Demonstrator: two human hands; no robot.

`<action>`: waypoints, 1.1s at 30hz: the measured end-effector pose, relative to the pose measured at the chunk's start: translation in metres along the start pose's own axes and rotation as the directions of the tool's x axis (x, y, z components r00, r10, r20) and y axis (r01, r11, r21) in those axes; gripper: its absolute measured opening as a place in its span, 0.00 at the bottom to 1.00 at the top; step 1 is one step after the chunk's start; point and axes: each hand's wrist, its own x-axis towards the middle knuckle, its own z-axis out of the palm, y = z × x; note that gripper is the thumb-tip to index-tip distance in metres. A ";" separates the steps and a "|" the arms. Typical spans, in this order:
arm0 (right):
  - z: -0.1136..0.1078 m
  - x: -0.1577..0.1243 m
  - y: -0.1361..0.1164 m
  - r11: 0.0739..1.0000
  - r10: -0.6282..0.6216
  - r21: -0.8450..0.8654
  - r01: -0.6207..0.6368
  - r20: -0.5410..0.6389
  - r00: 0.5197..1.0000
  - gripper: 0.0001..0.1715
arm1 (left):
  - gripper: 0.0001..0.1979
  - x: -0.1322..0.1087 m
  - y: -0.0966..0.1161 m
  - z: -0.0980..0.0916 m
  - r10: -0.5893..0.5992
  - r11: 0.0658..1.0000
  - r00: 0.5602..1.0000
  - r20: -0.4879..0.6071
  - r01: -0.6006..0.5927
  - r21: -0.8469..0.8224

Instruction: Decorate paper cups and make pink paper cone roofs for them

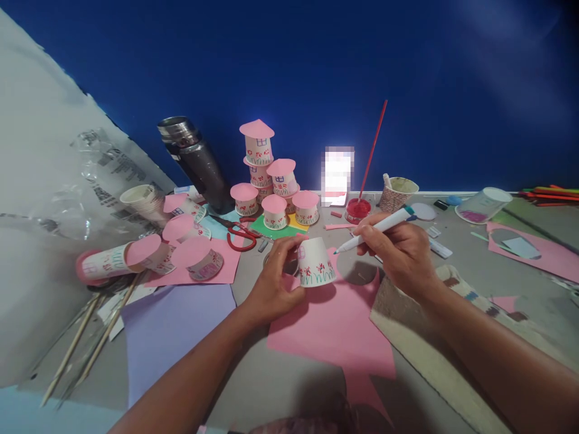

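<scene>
My left hand [278, 280] is closed around the left side of a white paper cup [315, 262], held upside down above a cut sheet of pink paper [330, 337]. Green grass strokes and red flowers ring the cup's lower part, and part of a purple window shows near my fingers. In my right hand [398, 247] is a white marker [375, 232] with a teal end. Its tip points at the cup's right side, close to the wall; whether it touches, I cannot tell.
Decorated cups with pink cone roofs [257, 129] stand stacked at the back; several more lie at left. Nearby are a dark flask [194, 163], red-handled scissors [242, 238], a red pot [359, 210] with a stick, purple paper [181, 337], a cloth [420, 337] and a glowing screen [337, 176].
</scene>
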 end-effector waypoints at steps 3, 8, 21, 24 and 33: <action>0.000 -0.002 -0.001 1.000 -0.013 0.001 0.013 0.024 1.000 0.10 | 0.40 -0.001 -0.001 0.001 -0.048 0.996 0.999 0.001 0.048 -0.079; -0.001 -0.001 0.000 1.000 -0.017 -0.025 0.016 -0.008 1.000 0.10 | 0.41 -0.001 -0.002 0.000 -0.160 0.954 0.987 0.018 0.159 -0.252; -0.003 0.000 0.000 0.999 0.024 0.039 -0.024 -0.014 1.000 0.12 | 0.38 0.007 0.011 -0.001 -0.284 0.817 0.959 0.014 0.250 -0.519; -0.002 -0.001 -0.003 0.997 0.026 0.070 -0.024 -0.016 1.000 0.11 | 0.38 0.006 0.011 -0.001 -0.267 0.826 0.963 0.017 0.238 -0.511; 0.006 -0.007 -0.021 0.995 -0.094 -0.035 0.096 0.058 0.994 0.12 | 0.36 0.006 0.010 0.000 -0.222 0.843 0.975 0.031 0.208 -0.496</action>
